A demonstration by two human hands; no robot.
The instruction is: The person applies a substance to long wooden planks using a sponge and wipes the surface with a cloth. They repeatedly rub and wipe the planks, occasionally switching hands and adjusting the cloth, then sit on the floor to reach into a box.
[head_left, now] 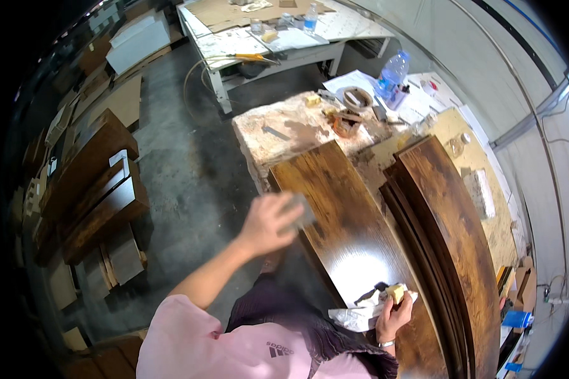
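Observation:
My left hand is closed on a grey block, blurred by motion, at the left edge of a brown wood-grain board. Whether the block touches the board I cannot tell. Lower down, over the same board, my right hand grips a small yellow block. A crumpled white wrapper or cloth and a dark scrap lie against that hand, partly hidden by it. Light glares off the board's middle.
Stacked brown boards stand close on the right. Beyond lies a stained worktop with a tape roll, a large plastic bottle and papers. A white table is farther back. More boards sit on the left.

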